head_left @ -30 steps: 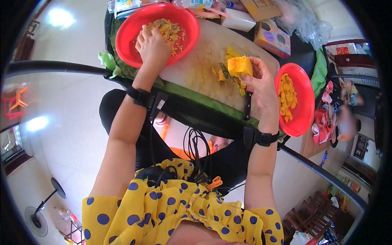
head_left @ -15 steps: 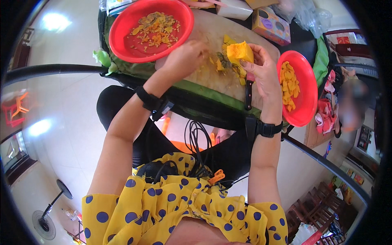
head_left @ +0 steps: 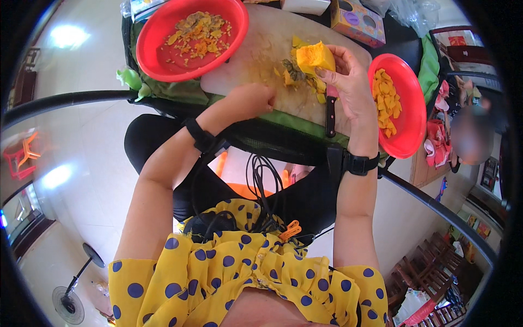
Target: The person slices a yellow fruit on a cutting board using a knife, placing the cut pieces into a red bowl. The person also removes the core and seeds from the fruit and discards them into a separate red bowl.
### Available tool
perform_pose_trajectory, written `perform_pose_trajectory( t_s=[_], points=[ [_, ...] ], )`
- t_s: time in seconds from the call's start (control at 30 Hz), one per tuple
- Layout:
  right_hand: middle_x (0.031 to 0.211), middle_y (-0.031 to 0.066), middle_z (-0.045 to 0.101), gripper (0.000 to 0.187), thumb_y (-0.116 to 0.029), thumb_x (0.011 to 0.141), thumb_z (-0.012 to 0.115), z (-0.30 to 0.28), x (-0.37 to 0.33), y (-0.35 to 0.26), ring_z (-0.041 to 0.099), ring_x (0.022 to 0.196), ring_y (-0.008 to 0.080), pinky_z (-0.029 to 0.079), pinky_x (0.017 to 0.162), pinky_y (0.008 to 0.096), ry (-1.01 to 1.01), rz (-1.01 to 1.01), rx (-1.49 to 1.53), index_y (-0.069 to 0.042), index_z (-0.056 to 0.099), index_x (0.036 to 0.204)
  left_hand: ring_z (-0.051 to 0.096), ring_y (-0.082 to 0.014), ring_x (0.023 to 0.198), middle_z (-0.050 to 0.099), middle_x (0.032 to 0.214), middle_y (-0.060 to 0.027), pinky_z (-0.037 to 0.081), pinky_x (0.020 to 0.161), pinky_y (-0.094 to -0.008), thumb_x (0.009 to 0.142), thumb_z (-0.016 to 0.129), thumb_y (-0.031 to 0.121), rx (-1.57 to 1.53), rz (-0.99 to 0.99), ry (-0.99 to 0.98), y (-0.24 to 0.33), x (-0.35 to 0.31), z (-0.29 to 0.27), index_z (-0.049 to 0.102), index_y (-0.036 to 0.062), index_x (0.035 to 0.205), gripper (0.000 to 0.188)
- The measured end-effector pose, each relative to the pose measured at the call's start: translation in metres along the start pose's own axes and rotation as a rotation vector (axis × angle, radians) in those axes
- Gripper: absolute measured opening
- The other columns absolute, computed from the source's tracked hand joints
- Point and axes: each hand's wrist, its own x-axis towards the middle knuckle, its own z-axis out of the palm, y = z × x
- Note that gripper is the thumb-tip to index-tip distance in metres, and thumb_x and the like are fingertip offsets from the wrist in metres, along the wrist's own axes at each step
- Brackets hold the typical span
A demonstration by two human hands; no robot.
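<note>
My right hand (head_left: 351,76) grips a thick orange pumpkin chunk (head_left: 315,56) between thumb and fingers, above the right part of the pale cutting board (head_left: 234,76). My left hand (head_left: 251,101) is curled closed near the board's front edge; whatever may be inside its fingers is hidden. Below the chunk lie peel scraps (head_left: 293,76) in yellow and greenish brown. A knife (head_left: 330,117) with a black handle and pinkish blade rests on the board beside my right wrist, its handle toward me.
At the left stands a red bowl (head_left: 146,52) holding seeds and pulp. Another red bowl (head_left: 411,117) on the right contains cut pumpkin pieces (head_left: 384,101). Behind the board are a colourful box (head_left: 357,24) and clear plastic bags (head_left: 411,19). Black cables (head_left: 260,174) hang by my lap.
My left hand has drawn back from near the scraps toward the board's front edge. My right hand keeps its grip on the pumpkin chunk. The whole view has shifted slightly.
</note>
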Motion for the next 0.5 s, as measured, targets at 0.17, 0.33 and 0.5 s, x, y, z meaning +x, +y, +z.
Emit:
perform_pose_trajectory(
  t_s=[0.17, 0.33, 0.5],
  points=[
    [0.115, 0.0073, 0.065, 0.052, -0.011, 0.079, 0.081, -0.003, 0.001, 0.000, 0.061, 0.110, 0.0164, 0.047, 0.099, 0.0297, -0.021, -0.008, 0.020, 0.000, 0.057, 0.124, 0.068, -0.0353, 0.090, 0.067, 0.092, -0.0154, 0.057, 0.075, -0.0447, 0.083, 0.065, 0.013, 0.276, 0.080, 0.160, 0.004, -0.014, 0.028, 0.065, 0.0027, 0.094, 0.015],
    [0.115, 0.0073, 0.065, 0.052, -0.009, 0.079, 0.082, 0.000, -0.002, -0.003, 0.062, 0.109, 0.0165, 0.048, 0.098, 0.0294, 0.008, -0.033, 0.018, -0.001, 0.057, 0.124, 0.070, -0.0352, 0.084, 0.066, 0.088, -0.0161, 0.058, 0.070, -0.0441, 0.078, 0.063, 0.006, 0.360, 0.080, 0.143, 0.002, -0.012, 0.036, 0.066, 0.0030, 0.093, 0.015],
    [0.115, 0.0072, 0.065, 0.052, -0.009, 0.079, 0.082, -0.001, -0.002, -0.002, 0.062, 0.108, 0.0165, 0.048, 0.098, 0.0290, 0.012, -0.025, 0.016, -0.001, 0.057, 0.124, 0.069, -0.0375, 0.080, 0.067, 0.094, -0.0176, 0.056, 0.070, -0.0469, 0.081, 0.058, 0.006, 0.349, 0.102, 0.052, 0.005, -0.008, 0.040, 0.065, 0.0010, 0.094, 0.016]
  ],
)
